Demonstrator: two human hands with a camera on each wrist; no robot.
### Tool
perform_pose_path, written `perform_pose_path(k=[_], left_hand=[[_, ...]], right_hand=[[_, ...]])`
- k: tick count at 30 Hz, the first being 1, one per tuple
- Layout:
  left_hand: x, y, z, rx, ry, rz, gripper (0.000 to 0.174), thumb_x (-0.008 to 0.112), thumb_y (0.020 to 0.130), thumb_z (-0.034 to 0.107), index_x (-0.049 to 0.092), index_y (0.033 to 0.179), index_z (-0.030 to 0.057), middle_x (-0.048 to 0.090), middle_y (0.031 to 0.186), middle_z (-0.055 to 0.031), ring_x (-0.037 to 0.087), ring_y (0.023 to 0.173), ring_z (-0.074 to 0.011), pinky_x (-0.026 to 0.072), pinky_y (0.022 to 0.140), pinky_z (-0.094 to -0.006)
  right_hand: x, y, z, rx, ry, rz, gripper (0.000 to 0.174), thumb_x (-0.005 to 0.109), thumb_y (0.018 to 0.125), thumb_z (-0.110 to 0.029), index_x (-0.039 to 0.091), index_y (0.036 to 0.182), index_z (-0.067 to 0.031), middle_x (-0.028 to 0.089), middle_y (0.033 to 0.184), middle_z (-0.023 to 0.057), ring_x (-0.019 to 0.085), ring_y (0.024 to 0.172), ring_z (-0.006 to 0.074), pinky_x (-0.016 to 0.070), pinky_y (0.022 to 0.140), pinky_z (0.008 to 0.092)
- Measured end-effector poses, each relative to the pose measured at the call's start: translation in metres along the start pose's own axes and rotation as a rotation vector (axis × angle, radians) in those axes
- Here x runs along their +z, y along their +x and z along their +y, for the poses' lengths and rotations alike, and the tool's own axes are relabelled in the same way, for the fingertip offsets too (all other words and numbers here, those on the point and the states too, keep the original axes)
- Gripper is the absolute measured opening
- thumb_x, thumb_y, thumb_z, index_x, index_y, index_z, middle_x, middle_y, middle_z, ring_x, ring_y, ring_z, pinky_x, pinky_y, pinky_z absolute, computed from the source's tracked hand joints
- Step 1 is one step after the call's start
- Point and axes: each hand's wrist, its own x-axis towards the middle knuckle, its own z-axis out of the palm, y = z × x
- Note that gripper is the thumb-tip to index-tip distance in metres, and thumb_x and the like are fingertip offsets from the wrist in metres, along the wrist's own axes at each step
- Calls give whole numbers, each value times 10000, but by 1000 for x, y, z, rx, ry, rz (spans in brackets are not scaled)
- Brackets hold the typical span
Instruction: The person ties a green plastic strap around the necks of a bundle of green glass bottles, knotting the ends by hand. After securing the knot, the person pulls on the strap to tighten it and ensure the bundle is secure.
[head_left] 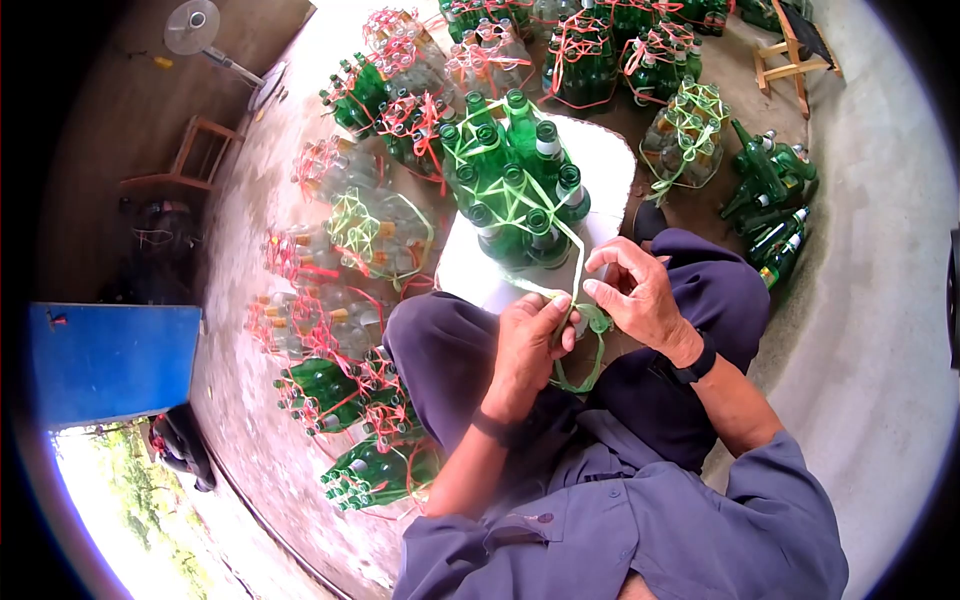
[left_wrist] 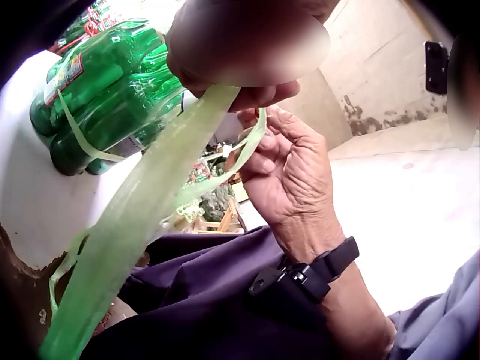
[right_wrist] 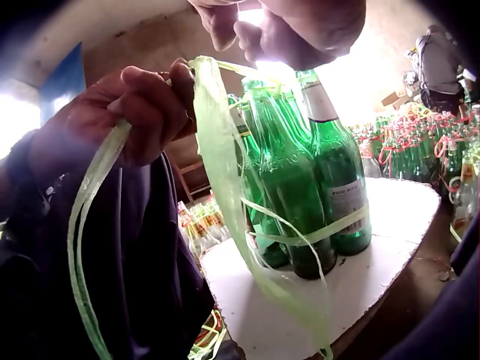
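Observation:
In the head view, a bundle of green glass bottles [head_left: 520,165] stands upright, with light-green plastic twine [head_left: 579,260] laced over the necks. The right wrist view shows another band of it around the bottles' lower bodies. My left hand [head_left: 530,335], just in front of the bundle, pinches the twine between thumb and fingers, and a loose loop hangs below. Close beside it, my right hand [head_left: 640,300] has bent fingers and a gap between thumb and forefinger, right at the strand. A wide flat length of twine [left_wrist: 142,202] runs down from my left hand in the left wrist view.
The bundle stands on a white board [head_left: 470,265] before my knees. Tied bottle bundles [head_left: 380,230] crowd the floor to the left and behind. Loose green bottles [head_left: 775,200] lie at right by the wall, below a wooden stool [head_left: 795,60]. A fan [head_left: 192,27] stands far left.

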Motion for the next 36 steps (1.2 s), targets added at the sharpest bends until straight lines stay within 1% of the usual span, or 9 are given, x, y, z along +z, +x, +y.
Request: perform_pose_path(k=[3, 7, 15, 19, 21, 22, 30, 33, 36], left_hand=[[3, 4, -10, 102, -44, 47, 208, 652, 946, 201, 612, 922, -2, 627, 734, -47, 510, 501, -75, 357, 427, -201], [7, 3, -11, 129, -110, 100, 208, 662, 939, 191, 599, 895, -2, 635, 751, -62, 512, 505, -83, 361, 433, -207], [-1, 4, -12, 115, 50, 0, 196, 642, 975, 176, 595, 969, -14, 626, 777, -53, 527, 516, -93, 365, 451, -206], [0, -1, 2, 36, 100, -53, 200, 631, 980, 184, 595, 970, -13, 622, 772, -47, 522, 514, -88, 363, 452, -208], [2, -2, 5, 28, 115, -14, 200, 623, 985, 189, 596, 961, -8, 618, 768, -41, 525, 517, -87, 368, 458, -205], [2, -2, 5, 29, 116, -14, 200, 623, 985, 189, 596, 961, -8, 618, 768, -41, 525, 517, -87, 368, 458, -205], [13, -1, -6, 207, -63, 74, 202, 670, 928, 201, 623, 891, 8, 612, 693, -38, 507, 520, -88, 355, 464, -213], [9, 4, -12, 243, 9, 75, 207, 675, 926, 201, 622, 902, 3, 619, 710, -44, 524, 548, -96, 382, 487, -223], [4, 6, -16, 260, 6, 17, 245, 665, 966, 216, 629, 995, -25, 642, 801, -51, 560, 599, -95, 399, 530, -203]], right_hand=[[-1, -3, 4, -75, -28, 33, 134, 736, 834, -25, 635, 923, -27, 563, 760, 3, 490, 575, 57, 407, 525, 229], [-1, -4, 2, -156, -17, -32, 102, 735, 831, -14, 649, 886, -20, 574, 766, 6, 489, 578, 59, 401, 520, 225], [-3, -1, 6, -284, -81, -196, 133, 716, 823, 50, 656, 932, 1, 630, 839, 73, 623, 711, 155, 483, 617, 262], [-5, -2, 6, -285, -89, -221, 133, 721, 829, 37, 657, 938, -5, 627, 827, 54, 600, 690, 122, 470, 610, 252], [-6, -5, -2, -62, -46, -226, 131, 737, 838, -1, 658, 942, -14, 625, 816, 26, 571, 666, 86, 454, 590, 241], [-6, -6, -2, -63, -46, -226, 131, 737, 838, -1, 658, 942, -14, 625, 816, 26, 571, 666, 86, 454, 590, 241], [-5, -6, -8, -45, -78, -177, 177, 763, 858, -85, 684, 999, -13, 636, 772, -1, 558, 649, 41, 448, 586, 215], [0, -8, 8, 38, 56, -163, 171, 753, 850, -86, 681, 972, 9, 684, 810, 76, 642, 673, 120, 507, 623, 267], [0, -7, 8, -20, 3, -149, 150, 723, 872, -74, 681, 976, 24, 697, 817, 97, 652, 705, 128, 516, 653, 278]])
